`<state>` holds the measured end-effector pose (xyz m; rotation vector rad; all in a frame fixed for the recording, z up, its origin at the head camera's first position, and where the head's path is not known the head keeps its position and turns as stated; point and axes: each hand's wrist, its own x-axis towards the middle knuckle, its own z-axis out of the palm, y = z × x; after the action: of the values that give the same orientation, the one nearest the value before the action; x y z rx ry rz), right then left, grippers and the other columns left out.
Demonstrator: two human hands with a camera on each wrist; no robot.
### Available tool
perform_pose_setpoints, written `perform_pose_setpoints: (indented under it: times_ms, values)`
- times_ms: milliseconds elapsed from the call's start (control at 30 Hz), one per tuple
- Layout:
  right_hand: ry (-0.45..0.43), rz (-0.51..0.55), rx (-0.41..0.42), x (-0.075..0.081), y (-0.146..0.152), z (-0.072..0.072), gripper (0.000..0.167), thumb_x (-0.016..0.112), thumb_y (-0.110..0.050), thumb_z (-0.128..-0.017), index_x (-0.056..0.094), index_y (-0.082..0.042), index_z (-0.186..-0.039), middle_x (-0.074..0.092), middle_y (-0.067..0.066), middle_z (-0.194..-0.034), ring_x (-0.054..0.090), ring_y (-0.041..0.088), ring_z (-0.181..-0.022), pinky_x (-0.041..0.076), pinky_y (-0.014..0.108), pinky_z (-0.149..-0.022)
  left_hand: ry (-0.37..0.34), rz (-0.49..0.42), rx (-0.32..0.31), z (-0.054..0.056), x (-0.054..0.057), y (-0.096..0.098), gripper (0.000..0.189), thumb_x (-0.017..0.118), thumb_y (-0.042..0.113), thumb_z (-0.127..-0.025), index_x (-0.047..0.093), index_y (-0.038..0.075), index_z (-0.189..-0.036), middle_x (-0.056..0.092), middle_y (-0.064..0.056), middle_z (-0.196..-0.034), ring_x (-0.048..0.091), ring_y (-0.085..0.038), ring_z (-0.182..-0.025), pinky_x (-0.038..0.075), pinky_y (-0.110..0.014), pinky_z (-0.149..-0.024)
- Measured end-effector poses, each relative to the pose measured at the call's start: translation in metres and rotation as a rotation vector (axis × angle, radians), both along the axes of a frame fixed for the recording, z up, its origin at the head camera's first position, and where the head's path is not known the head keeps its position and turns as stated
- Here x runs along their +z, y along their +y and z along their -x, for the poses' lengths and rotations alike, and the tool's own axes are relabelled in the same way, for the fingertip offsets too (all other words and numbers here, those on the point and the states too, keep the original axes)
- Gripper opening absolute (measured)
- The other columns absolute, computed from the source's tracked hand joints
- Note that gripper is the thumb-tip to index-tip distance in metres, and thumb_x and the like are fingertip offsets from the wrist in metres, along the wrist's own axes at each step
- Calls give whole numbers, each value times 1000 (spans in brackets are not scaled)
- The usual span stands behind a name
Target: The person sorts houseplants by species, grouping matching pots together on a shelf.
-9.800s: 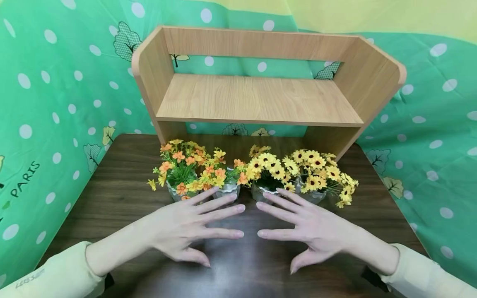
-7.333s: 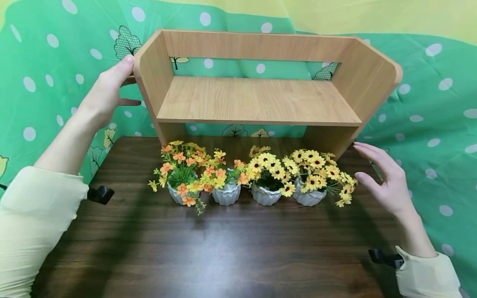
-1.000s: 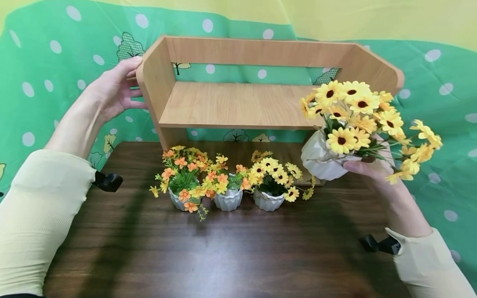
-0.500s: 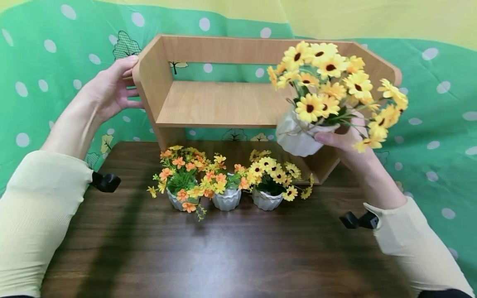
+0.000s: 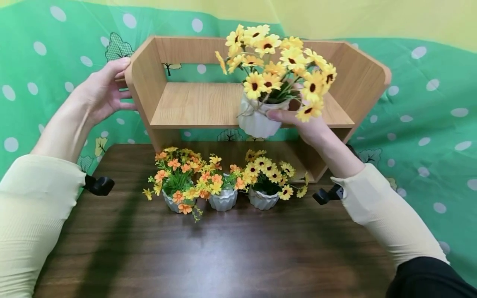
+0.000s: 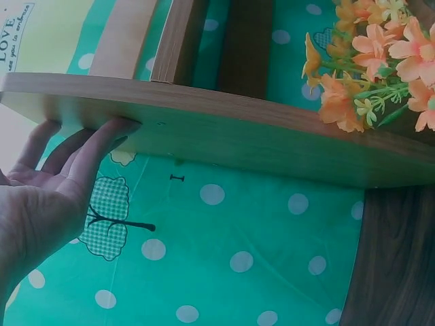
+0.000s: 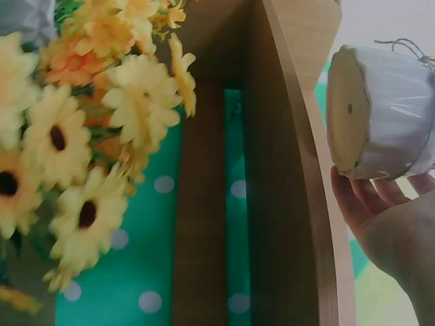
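Observation:
My right hand grips a white pot of yellow daisies, thumb on its near side, in front of the wooden shelf unit's upper board. In the right wrist view the pot's pale underside shows beside the board's edge, with my fingers beneath it. Against the outer face of the left side panel rests my left hand; the left wrist view shows its fingertips touching the wood.
On the dark table stand an orange-flowered pot, a smaller orange-and-yellow one and a yellow daisy pot, in a row before the lower compartment. Green dotted cloth hangs behind and beside the shelf.
The right hand took the rightmost daisy pot from the table, then carried it up and leftward to the upper board. The left hand moved from the table to the left panel and stays there.

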<state>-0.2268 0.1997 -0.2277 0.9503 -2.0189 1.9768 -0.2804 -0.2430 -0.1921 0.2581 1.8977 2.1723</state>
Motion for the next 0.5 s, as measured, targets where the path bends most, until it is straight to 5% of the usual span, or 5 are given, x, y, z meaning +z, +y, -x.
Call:
perform_pose_setpoints:
  times_ms: [267, 500]
  values:
    - [27, -44, 32, 3, -26, 21, 57, 78, -5, -80, 58, -11, -133, 67, 4, -126, 62, 22, -120, 48, 33, -107, -18, 19, -6, 1, -5, 2, 44, 57, 42, -102, 48, 29, -143, 45, 0, -143, 68, -17, -110, 63, -40, -74]
    - [24, -75, 36, 8, -52, 36, 68, 78, 1, -80, 51, -8, -142, 62, 5, -135, 56, 23, -131, 42, 39, -117, -7, 13, -2, 3, -6, -1, 44, 57, 41, -102, 47, 28, -142, 45, 1, -144, 68, -17, -109, 63, -40, -73]
